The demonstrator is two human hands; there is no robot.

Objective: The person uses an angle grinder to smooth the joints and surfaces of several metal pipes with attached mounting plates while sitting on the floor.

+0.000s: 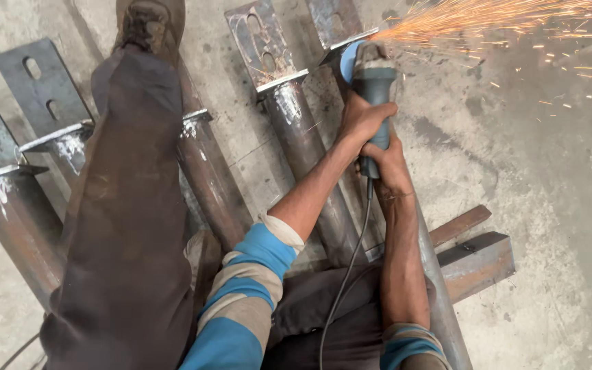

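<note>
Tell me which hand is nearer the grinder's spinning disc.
Left. The left hand grips the grinder body just behind the disc; the right hand holds the handle's rear end, by the cord.

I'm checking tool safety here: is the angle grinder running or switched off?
Running. Sparks stream from where the angle grinder meets the plate edge, with the left hand and right hand gripping its body.

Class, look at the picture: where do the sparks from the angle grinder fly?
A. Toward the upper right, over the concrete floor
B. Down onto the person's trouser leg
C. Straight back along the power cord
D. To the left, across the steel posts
A: the sparks stream from the angle grinder, gripped by the left hand and right hand, toward the upper right over the concrete floor.
</note>
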